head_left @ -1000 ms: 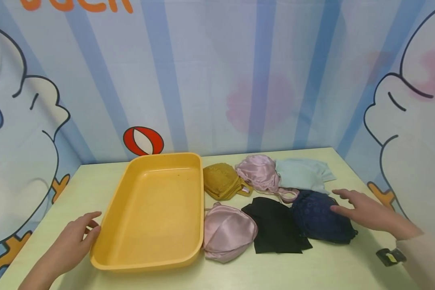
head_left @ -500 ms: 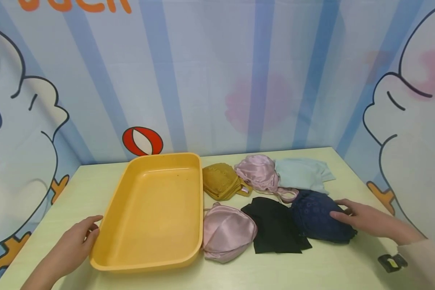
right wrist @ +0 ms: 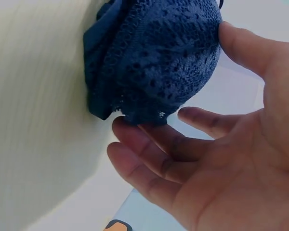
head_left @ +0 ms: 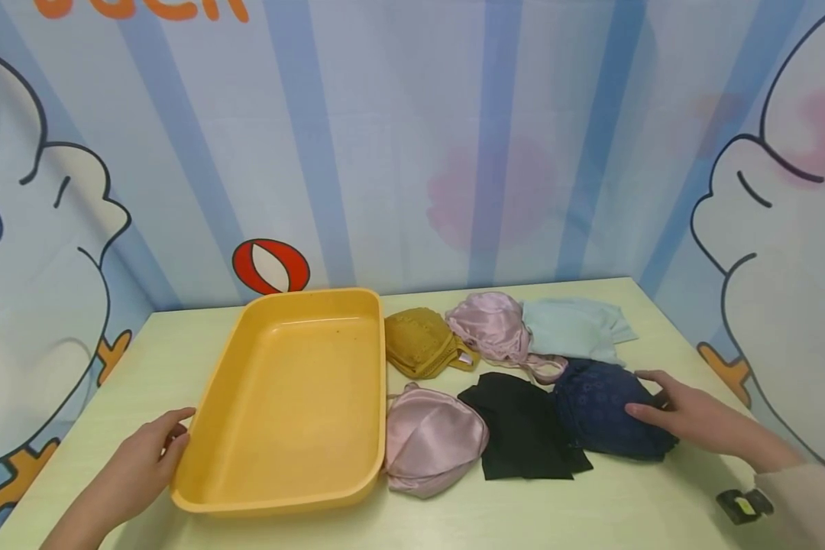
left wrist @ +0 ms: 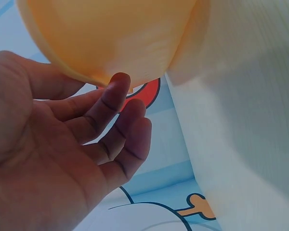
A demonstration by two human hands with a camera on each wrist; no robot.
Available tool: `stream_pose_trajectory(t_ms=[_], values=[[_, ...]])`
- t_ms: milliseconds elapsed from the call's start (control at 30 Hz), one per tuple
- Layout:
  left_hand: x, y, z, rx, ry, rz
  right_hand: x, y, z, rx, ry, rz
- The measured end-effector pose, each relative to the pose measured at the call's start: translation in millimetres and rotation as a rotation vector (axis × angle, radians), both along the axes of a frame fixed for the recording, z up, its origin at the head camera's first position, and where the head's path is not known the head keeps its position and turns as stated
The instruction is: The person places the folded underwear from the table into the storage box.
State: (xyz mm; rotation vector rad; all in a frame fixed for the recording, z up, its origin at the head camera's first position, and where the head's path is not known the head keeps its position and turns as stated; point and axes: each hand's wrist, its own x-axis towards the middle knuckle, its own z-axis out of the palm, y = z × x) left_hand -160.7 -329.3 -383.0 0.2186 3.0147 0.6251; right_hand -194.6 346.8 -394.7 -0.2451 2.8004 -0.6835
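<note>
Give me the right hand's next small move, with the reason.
Probably curl the fingers of the right hand in to grip the navy lace bra: the thumb appears to meet its cup, while the loosely bent fingers don't yet clasp it.

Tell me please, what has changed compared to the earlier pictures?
The right hand lowered to the navy bra, its thumb now touching it; whether it grips is unclear. The left hand stayed beside the yellow tray; tray and garments did not move.
</note>
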Motion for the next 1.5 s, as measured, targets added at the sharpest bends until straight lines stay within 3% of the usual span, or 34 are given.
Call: stream_pose_trajectory(t_ms=[267,633,900,1233,1500], values=[[-0.6,0.4,-0.2,-0.001,-0.022,0.010,4.2,1.2,-5.3,-0.051,0.143,-0.012],[-0.3,0.8,-0.7,-0.005,-0.027,0.007,9.3,-3.0,-7.1,-0.051,0.508,0.041],[-0.7,1.2,-0.7,-0.007,-0.034,0.013,15.6,-11.7,-6.8,-0.067,0.731,0.026],[-0.6,1.4,0.6,-0.006,-0.025,0.004,25.3,-27.4,10.7,-0.114,0.855,0.084],[0.1,2.4,-0.1,-0.004,-0.031,0.012,24.9,-32.2,23.1,-0.107,0.955,0.132]])
